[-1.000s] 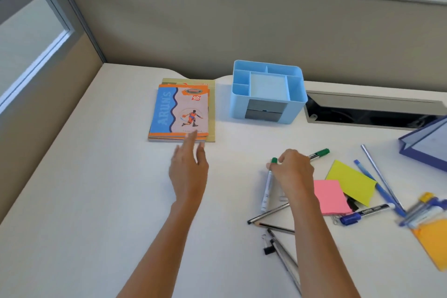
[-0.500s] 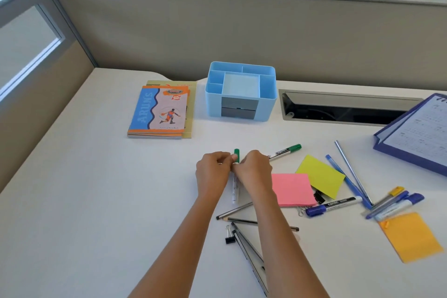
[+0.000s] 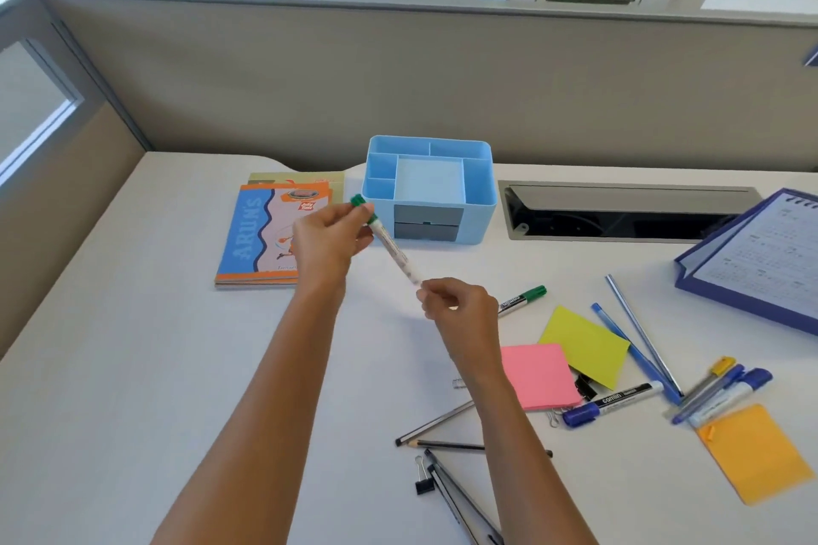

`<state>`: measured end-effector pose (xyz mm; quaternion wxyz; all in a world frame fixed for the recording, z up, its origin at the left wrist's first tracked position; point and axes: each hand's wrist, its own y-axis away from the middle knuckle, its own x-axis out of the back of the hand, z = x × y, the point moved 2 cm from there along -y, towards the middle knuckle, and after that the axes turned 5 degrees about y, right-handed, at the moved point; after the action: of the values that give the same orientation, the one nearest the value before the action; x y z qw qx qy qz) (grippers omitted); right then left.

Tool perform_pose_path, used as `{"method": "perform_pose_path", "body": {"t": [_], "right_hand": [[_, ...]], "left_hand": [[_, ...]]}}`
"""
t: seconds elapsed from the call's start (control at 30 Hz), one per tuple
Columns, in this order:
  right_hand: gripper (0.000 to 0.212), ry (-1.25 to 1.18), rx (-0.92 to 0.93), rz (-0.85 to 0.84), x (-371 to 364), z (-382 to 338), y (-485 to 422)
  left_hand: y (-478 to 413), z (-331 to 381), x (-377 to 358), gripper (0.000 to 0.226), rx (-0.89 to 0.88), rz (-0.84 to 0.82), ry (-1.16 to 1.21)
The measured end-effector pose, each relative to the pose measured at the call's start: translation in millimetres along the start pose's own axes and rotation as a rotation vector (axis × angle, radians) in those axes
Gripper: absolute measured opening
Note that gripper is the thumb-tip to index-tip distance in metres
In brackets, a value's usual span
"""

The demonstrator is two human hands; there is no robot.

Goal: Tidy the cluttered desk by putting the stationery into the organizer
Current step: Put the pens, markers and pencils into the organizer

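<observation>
A white marker with a green cap [image 3: 391,244] is lifted off the desk, tilted, just in front of the light blue organizer [image 3: 480,190]. My left hand [image 3: 329,241] grips its capped upper end. My right hand [image 3: 456,301] pinches its lower end. On the desk to the right lie a second green-capped marker [image 3: 522,300], a pink sticky pad [image 3: 538,374], a yellow note [image 3: 584,345], blue pens [image 3: 637,350], a blue-capped marker [image 3: 613,404], more markers [image 3: 721,389] and an orange note [image 3: 754,454]. The organizer's compartments look empty.
Notebooks [image 3: 265,235] lie stacked left of the organizer. Pencils [image 3: 436,423], a black binder clip [image 3: 422,478] and metal tongs [image 3: 460,500] sit near the front edge. A blue folder [image 3: 761,261] is at the far right, a cable slot [image 3: 619,212] behind. Partition walls close the back and left.
The marker has come up from the desk toward the organizer. My left hand joined the right on it, and both now hold it at opposite ends. The view shifted left.
</observation>
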<state>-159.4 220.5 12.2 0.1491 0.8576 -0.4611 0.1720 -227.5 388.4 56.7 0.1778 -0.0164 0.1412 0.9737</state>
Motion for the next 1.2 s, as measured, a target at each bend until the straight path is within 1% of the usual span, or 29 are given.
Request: {"method": "perform_pose_path", "body": {"t": [0.1, 0.23, 0.3, 0.37, 0.43, 0.53, 0.63, 0.73, 0.83, 0.9, 1.07, 1.13, 1.2], "right_hand": [[0.014, -0.104, -0.065, 0.083, 8.1, 4.5, -5.9], [0.012, -0.079, -0.128, 0.181, 22.3, 12.9, -15.5], [0.012, 0.029, -0.15, 0.266, 32.6, 18.3, -21.1], [0.012, 0.248, -0.147, 0.343, 44.3, 22.6, -26.0], [0.015, 0.425, -0.181, 0.372, 53.3, 26.8, -30.2], [0.03, 0.566, -0.256, 0.34, 58.8, 34.5, -35.2], [0.04, 0.62, -0.329, 0.272, 57.0, 41.4, -40.1], [0.042, 0.597, -0.364, 0.257, 53.0, 44.3, -43.4], [0.033, 0.578, -0.367, 0.282, 50.5, 42.5, -45.4], [0.028, 0.557, -0.38, 0.288, 50.7, 41.4, -47.5], [0.038, 0.384, -0.45, 0.292, 57.4, 44.6, -50.2], [0.031, 0.309, -0.45, 0.294, 58.4, 45.7, -49.1], [0.023, 0.162, -0.426, 0.282, 55.6, 44.8, -47.4]], "left_hand": [[-26.8, 34.8, 4.0, 0.025, -0.149, 0.037, 0.137], [-65.0, 68.5, -5.1, 0.014, -0.286, 0.128, 0.163], [-84.4, 76.9, -15.4, 0.013, -0.327, 0.153, 0.117], [-101.9, 79.5, -26.3, 0.012, -0.349, 0.164, 0.039], [-116.9, 77.2, -35.2, 0.012, -0.352, 0.174, -0.021], [-134.4, 68.4, -46.3, 0.013, -0.339, 0.197, -0.111], [-144.0, 56.8, -53.8, 0.021, -0.314, 0.222, -0.202], [-146.3, 45.7, -60.5, 0.022, -0.28, 0.207, -0.289], [-144.9, 36.6, -65.0, 0.022, -0.261, 0.165, -0.389], [-144.3, 29.8, -66.3, 0.024, -0.247, 0.14, -0.415], [-139.1, 22.2, -64.6, 0.022, -0.236, 0.142, -0.443], [-131.1, 23.7, -60.6, 0.027, -0.286, 0.175, -0.429], [-113.1, 25.2, -57.2, 0.027, -0.426, 0.163, -0.409]]}}
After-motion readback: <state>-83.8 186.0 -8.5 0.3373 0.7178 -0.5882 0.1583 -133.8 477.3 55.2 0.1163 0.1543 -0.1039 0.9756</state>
